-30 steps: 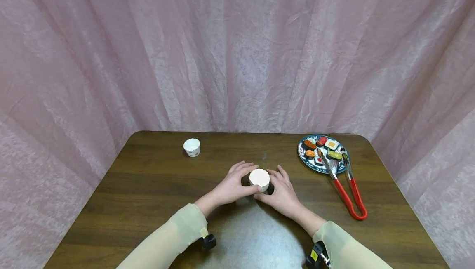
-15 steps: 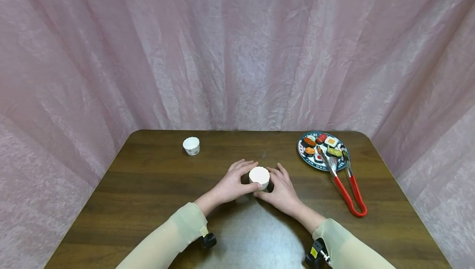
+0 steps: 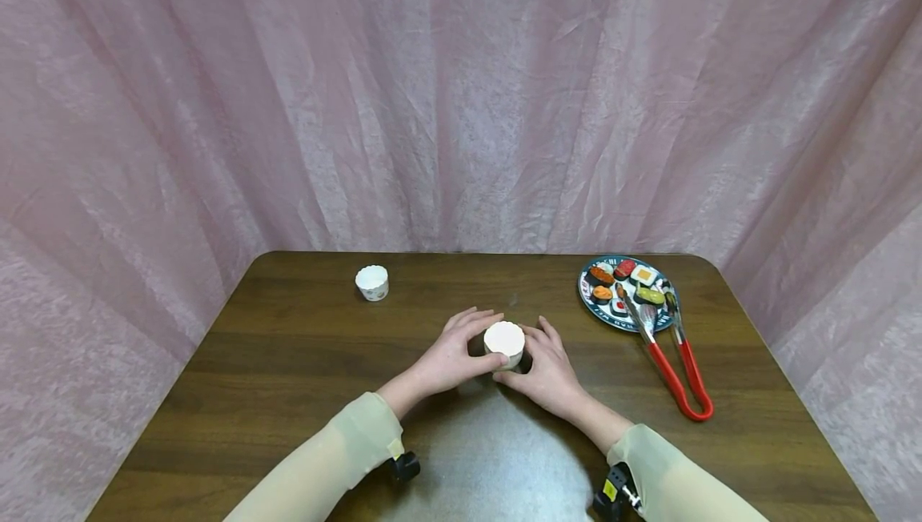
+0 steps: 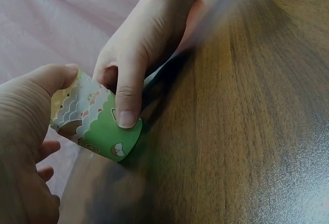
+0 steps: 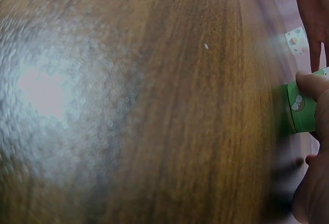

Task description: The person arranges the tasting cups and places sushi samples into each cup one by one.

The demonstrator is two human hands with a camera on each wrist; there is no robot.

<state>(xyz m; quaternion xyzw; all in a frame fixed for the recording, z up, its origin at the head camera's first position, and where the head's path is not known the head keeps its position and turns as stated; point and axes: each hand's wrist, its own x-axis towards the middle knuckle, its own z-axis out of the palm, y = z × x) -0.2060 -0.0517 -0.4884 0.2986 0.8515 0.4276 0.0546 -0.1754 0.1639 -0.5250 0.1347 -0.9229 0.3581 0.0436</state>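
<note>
Nested paper baking cups [image 3: 503, 339] stand near the middle of the table, white inside when seen from above. From the side, in the left wrist view, the paper baking cups [image 4: 97, 111] show several scalloped rims over a green outer cup. My left hand [image 3: 454, 358] holds them from the left, its thumb [image 4: 56, 77] at the upper rim. From the right, my right hand [image 3: 545, 371] grips the stack, its thumb [image 4: 128, 93] lower down on the green side. The far fingers are partly hidden behind the cups.
Another white paper baking cup [image 3: 372, 283] stands at the back left. At the back right is a patterned plate [image 3: 584, 295] with several pieces of sushi. Red-handled tongs [image 3: 668, 378] rest over it. A pink curtain [image 3: 461, 106] hangs behind the table.
</note>
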